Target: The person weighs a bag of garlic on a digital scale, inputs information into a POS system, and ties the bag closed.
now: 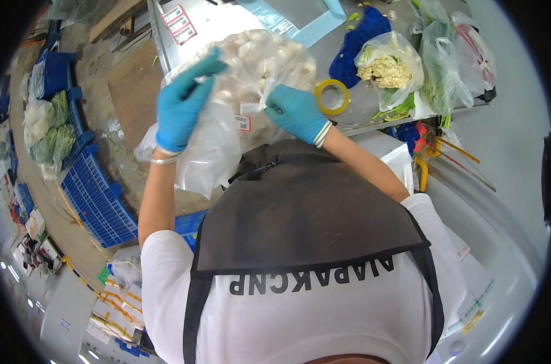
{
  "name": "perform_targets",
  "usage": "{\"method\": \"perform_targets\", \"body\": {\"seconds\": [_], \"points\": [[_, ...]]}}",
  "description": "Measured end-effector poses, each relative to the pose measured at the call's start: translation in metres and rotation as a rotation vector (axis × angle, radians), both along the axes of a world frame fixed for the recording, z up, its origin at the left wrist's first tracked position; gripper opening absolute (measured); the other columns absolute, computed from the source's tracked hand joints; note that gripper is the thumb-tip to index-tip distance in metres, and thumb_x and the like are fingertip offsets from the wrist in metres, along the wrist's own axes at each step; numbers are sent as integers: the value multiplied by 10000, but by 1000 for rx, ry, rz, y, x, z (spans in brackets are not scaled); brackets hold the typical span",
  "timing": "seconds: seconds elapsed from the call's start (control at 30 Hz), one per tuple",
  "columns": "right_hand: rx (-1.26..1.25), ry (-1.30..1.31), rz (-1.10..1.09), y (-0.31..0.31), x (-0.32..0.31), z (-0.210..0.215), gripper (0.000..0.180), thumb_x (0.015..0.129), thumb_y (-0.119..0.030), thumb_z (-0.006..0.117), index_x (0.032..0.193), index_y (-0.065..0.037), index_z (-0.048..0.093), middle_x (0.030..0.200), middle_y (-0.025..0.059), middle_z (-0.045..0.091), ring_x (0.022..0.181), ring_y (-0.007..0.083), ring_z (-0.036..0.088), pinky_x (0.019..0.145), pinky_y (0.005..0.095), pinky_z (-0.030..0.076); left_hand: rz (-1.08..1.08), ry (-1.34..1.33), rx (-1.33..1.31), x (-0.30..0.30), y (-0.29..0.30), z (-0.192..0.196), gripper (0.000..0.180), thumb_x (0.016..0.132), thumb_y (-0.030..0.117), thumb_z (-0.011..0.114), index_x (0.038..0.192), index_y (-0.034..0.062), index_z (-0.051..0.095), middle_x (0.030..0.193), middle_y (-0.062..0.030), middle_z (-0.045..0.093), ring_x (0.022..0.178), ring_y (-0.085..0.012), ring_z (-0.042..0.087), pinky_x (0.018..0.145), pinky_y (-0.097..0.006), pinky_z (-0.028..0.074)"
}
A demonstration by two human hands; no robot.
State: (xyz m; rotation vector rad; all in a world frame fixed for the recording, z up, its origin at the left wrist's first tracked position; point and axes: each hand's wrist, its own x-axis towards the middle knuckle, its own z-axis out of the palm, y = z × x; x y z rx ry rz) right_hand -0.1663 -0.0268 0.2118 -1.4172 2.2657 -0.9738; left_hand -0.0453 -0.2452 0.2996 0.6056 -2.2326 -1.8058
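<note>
Bright, even indoor light fills the view, with soft, faint shadows. Glare whitens the steel table (227, 24) toward twelve o'clock and sheens on the clear plastic bag (251, 67). Fisheye bending curves edges near the rim; black corners surround. The left gloved hand (181, 106) looks slightly motion-blurred.

Produce packing area, blue crates (96, 194), bagged vegetables (389, 70)

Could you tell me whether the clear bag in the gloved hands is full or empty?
Full: the clear bag bulges with pale round pieces.
</note>
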Motion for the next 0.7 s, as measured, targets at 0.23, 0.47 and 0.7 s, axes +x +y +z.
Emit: {"method": "perform_targets", "body": {"seconds": [0.23, 0.47, 0.7], "points": [[25, -12, 8, 3, 0, 8, 95, 808, -196, 651, 841, -124, 598, 780, 86, 610, 695, 306, 627, 610, 414, 502, -409, 14, -821, -7, 53, -65, 175, 856, 225, 667, 1029, 223, 695, 760, -32, 645, 680, -266, 620, 561, -359, 485], [4, -190, -148, -1, 5, 0, 133, 800, -191, 710, 819, -88, 628, 723, 71, 614, 624, 247, 607, 596, 348, 492, -480, -84, -1091, -13, 58, -78, 62, 835, 155, 638, 896, 147, 632, 669, -55, 568, 605, -249, 588, 524, -380, 468], [15, -929, -414, 3, -10, -35, 204, 827, -200, 718, 830, -18, 625, 686, 57, 605, 602, 132, 565, 595, 308, 490, -115, 187, -914, 6, 61, -82, 175, 742, 84, 680, 909, 130, 650, 654, -56, 538, 581, -235, 564, 513, -360, 442]]}}
